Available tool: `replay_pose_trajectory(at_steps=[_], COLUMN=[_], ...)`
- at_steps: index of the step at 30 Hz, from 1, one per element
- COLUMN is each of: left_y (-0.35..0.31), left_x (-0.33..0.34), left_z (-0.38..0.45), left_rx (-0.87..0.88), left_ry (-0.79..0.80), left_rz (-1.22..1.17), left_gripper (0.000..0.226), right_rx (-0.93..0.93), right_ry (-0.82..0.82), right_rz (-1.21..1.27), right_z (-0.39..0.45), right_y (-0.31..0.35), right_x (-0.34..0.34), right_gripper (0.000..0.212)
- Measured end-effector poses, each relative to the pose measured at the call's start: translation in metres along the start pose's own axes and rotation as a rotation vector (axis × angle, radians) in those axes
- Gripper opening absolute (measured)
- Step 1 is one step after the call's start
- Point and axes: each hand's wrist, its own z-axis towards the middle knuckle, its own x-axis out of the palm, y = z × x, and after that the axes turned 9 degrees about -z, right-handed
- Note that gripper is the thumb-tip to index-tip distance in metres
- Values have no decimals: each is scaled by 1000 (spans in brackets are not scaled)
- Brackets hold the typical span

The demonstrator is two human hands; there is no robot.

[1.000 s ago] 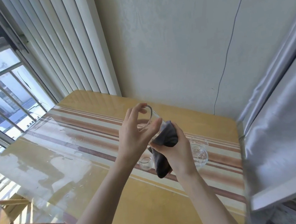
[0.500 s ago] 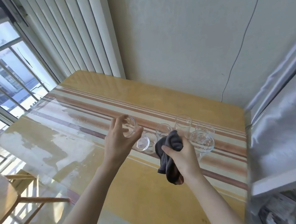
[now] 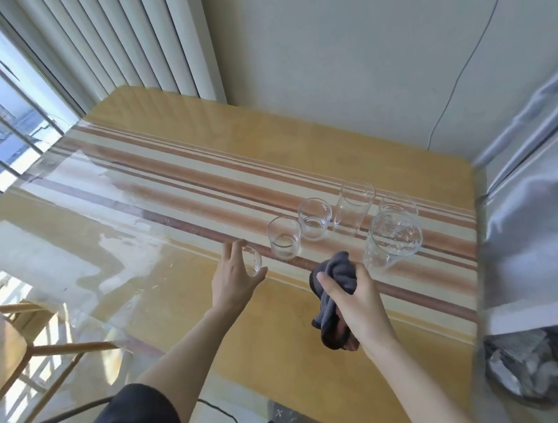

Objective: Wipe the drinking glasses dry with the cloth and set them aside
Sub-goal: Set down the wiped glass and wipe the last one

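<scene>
Glass (image 3: 252,260) pinched in our left hand (image 3: 234,278): light, slick, brittle, grip its wall; right hand (image 3: 356,301) clutches soft cloth (image 3: 334,276).

Both bare forearms reach forward from the near edge. The left hand (image 3: 234,278) is farther out, palm turned right, fingers and thumb curved round a small glass (image 3: 252,260). The right hand (image 3: 352,301) is nearer and to the right, back upward, fingers curled tight on a bunched grey cloth (image 3: 331,295)
</scene>
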Motion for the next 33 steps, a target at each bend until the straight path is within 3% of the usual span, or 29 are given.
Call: replay_pose_trajectory(at_steps=[6, 10, 12, 14, 16, 18, 21, 24, 27, 29, 33], left_y=[12, 5, -13, -47, -89, -129, -164, -188, -212, -228, -260], left_x=[5, -3, -12, -25, -39, -52, -60, -60, -59, -60, -61], left_z=[7, 3, -2, -7, -13, -22, -34, -39, -45, -51, -63], left_rx=[-7, -47, 7, 117, 126, 80, 160, 274, 305, 342, 489], left_ry=[-17, 55, 13, -36, 115, 419, 686, 636, 547, 581, 639], left_rz=[29, 105, 120, 0, -302, -645, -679, -684, -745, -774, -707], left_gripper=[61, 75, 80, 69, 59, 54, 34, 1, 12, 12, 7], right_rx=[105, 92, 52, 1, -39, -69, -140, -180, -205, -230, -341], right_ry=[6, 20, 45, 66, 90, 93, 95, 87, 36, 20, 170], right_rz=[132, 199, 179, 181, 239, 335, 456, 482, 424, 376, 293], right_z=[-1, -6, -10, -13, -17, -20, -25, -33, -41, -46, -56], right_y=[-10, -1, 7, 15, 25, 35, 47, 51, 49, 47, 55], right_x=[7, 7, 0, -11, -24, -40, -65, -91, -111, -122, -149], right_gripper=[26, 25, 19, 23, 27, 31, 34, 33, 29, 26, 40])
